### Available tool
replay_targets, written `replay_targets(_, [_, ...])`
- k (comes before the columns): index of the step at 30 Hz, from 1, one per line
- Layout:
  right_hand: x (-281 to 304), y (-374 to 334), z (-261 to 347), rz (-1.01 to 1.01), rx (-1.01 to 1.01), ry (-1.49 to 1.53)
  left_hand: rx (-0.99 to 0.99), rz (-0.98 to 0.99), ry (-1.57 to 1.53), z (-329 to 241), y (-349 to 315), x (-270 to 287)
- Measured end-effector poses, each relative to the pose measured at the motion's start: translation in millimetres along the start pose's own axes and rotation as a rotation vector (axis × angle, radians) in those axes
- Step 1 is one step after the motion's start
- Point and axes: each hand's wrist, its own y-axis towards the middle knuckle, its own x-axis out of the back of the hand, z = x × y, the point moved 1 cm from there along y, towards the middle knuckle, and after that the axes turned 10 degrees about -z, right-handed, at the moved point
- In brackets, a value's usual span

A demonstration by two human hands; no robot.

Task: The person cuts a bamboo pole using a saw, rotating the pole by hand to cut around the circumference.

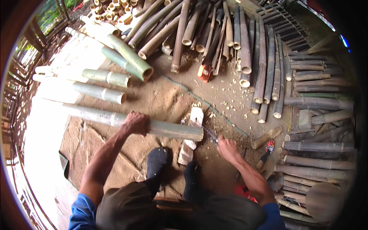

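Observation:
My left hand (137,123) is wrapped over a thick pale green-grey bamboo pole (172,129), which lies across in front of me. Close to its right end, the pole crosses a pale wooden block (196,116), hiding the block's middle. In my closed right hand (229,148) is a tool with a narrow metal blade (209,133). The blade points left toward the pole's cut end; whether it touches the bamboo is too blurred to tell, as is the tool's exact kind.
Several cut green bamboo poles (107,78) lie at the far left. Brown poles (262,63) fan out at the back, beside an orange object (204,73). On the right are stacked bamboo lengths (318,146) and a short bamboo piece (266,137). Wood chips litter the brown ground cover (103,145).

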Motion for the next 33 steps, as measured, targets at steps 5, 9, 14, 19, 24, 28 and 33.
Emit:
replay_targets(5, [74.4, 20.0, 39.7, -0.05, -0.173, 0.355, 0.031, -0.052, -0.085, 5.1, -15.0, 15.2])
replay_targets(9, [55.0, 9.7, 31.3, -0.369, 0.012, 0.529, 0.016, -0.096, -0.089, -6.2, -13.5, 14.8])
replay_targets(14, [26.7, 18.0, -9.5, -0.064, -0.022, 0.144, 0.01, -0.166, -0.082, -9.5, -2.4, 12.8])
replay_targets(19, [92.6, 11.3, 52.4, -0.318, 0.019, 0.511, 0.027, -0.193, -0.077, -2.2, -23.5, -0.9])
replay_targets(24, [-19.3, 2.5, -32.1, 0.097, -0.119, 0.124, -0.01, -0.288, -0.071, -10.5, -9.4, -11.8])
replay_targets(28, [61.5, 14.2, 23.8, 0.017, -0.099, 0.305, 0.037, -0.302, -0.063, -9.6, -29.4, -1.5])
replay_targets(33, [73.2, 0.9, 47.4, -0.496, 0.129, 0.509, 0.005, -0.438, -0.079, -10.0, -30.9, -10.3])
